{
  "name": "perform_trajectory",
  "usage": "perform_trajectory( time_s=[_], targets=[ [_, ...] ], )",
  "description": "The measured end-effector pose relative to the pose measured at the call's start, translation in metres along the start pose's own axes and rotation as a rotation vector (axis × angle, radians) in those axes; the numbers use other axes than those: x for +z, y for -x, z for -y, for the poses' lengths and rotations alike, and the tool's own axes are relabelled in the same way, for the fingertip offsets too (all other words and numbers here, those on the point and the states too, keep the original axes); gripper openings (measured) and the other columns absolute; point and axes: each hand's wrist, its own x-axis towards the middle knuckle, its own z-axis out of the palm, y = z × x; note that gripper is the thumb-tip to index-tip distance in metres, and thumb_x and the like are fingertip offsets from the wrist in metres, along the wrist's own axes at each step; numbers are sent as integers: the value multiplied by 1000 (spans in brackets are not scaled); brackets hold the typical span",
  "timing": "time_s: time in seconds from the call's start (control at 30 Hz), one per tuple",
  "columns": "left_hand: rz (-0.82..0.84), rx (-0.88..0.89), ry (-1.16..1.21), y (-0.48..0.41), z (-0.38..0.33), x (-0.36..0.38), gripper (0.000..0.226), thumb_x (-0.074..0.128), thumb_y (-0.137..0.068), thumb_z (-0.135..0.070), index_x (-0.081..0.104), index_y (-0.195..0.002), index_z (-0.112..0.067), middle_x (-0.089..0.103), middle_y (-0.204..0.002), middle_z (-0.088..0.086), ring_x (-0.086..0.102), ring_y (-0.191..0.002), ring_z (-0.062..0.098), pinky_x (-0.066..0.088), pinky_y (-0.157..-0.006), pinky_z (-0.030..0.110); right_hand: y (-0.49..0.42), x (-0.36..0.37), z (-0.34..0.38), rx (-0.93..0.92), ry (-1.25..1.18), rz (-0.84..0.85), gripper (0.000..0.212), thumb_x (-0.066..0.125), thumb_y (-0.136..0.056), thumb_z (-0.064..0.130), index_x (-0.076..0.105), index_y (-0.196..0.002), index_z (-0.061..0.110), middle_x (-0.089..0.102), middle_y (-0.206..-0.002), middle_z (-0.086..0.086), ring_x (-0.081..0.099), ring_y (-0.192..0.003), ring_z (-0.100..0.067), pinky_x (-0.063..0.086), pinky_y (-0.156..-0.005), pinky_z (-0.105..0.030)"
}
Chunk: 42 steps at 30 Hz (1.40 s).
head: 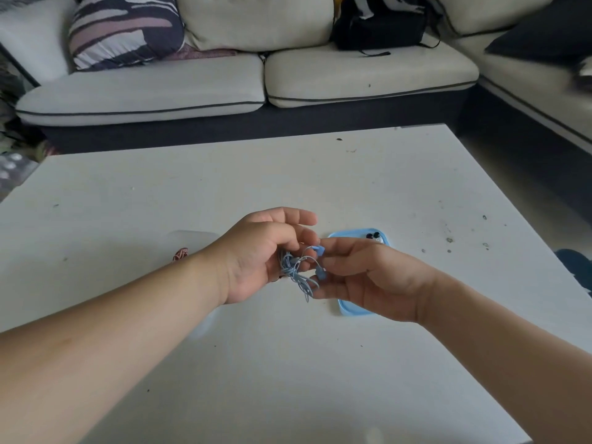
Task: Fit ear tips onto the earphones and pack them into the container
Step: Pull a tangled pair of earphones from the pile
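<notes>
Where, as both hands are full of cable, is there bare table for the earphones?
Bare table lies beyond the held earphones toward the sofa, and in the near stretch between the forearms. Crowded: under the right hand, where the blue tray holds ear tips, and beside the left hand, by a reddish item.

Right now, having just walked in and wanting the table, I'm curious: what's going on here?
A person is working with blue earphones over the white table. The left hand holds the bunched cable, while the right hand pinches near the two earbuds. A few small ear tips lie on a blue tray under the right hand. Nothing looks packed yet.
</notes>
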Motion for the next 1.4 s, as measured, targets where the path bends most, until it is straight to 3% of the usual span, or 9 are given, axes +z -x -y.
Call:
perform_trajectory(
  time_s=[0.13, 0.27, 0.4, 0.57, 0.73, 0.83, 0.97, 1.1, 1.4],
  targets=[
    [-22, 10, -65, 0, 4, 1, 19, 67, -95, -3, 70, -113, -4, 71, -81, 9, 66, -67, 21, 56, -63, 29, -1, -3, -1, -26, 11, -79, 29, 55, -100, 2, 66, -126, -5, 68, -114, -18, 66, -93, -24, 61, -83, -33],
    [-66, 54, -271, -4, 12, -1, 25, 81, -86, -8, 71, -108, -7, 78, -91, 10, 76, -81, 25, 60, -81, 38, -1, -5, -3, -54, 19, -152, 25, 59, -98, 2, 67, -120, -8, 69, -107, -18, 67, -82, -19, 59, -74, -26],
    [-24, 103, -430, 2, 11, -1, 21, 77, -90, -6, 71, -110, -9, 76, -87, 11, 77, -74, 25, 60, -69, 29, 0, -9, -2, -72, -15, -227, 22, 63, -95, 1, 70, -114, -8, 70, -98, -16, 69, -81, -20, 59, -72, -25],
    [-14, 146, -551, 4, 12, 1, 23, 68, -97, -6, 75, -113, -21, 70, -80, 3, 79, -78, 25, 65, -75, 33, 0, -7, -3, -80, -57, -281, 25, 70, -89, 8, 72, -110, -4, 71, -100, -17, 71, -81, -20, 60, -74, -26],
    [-94, 148, -450, 2, 11, 1, 16, 66, -99, -8, 73, -113, -11, 72, -89, 11, 78, -72, 21, 64, -72, 29, 2, -7, 3, -84, -212, -268, 24, 58, -95, -5, 68, -116, -11, 71, -111, -21, 73, -99, -26, 61, -81, -28],
    [-139, 146, -395, 0, 11, 0, 21, 68, -98, -7, 69, -119, -9, 72, -94, 12, 77, -71, 20, 65, -73, 32, 6, -6, 3, -84, -240, -274, 28, 50, -95, -16, 69, -113, -7, 71, -107, -22, 74, -95, -28, 62, -79, -30],
    [-187, 163, -297, 0, 7, 1, 20, 72, -94, -1, 71, -114, -4, 77, -99, 14, 78, -73, 18, 59, -64, 21, 6, -1, 2, -92, -199, -301, 18, 60, -93, -4, 71, -107, -4, 73, -92, -16, 74, -82, -22, 62, -72, -27],
    [-142, 198, -371, 0, 7, 5, 12, 74, -93, -8, 74, -105, -10, 79, -95, 9, 78, -82, 16, 61, -72, 22, 5, 0, 3, -92, -56, -309, 14, 65, -95, 11, 72, -102, 0, 70, -86, -12, 71, -72, -19, 60, -67, -27],
    [-146, 204, -458, -1, 12, 14, 9, 68, -98, -13, 71, -107, -15, 78, -96, 4, 78, -77, 14, 59, -68, 19, 2, -3, 3, -114, -14, -323, 21, 69, -90, 10, 72, -104, -6, 73, -92, -20, 73, -72, -17, 60, -67, -25]
  ],
)
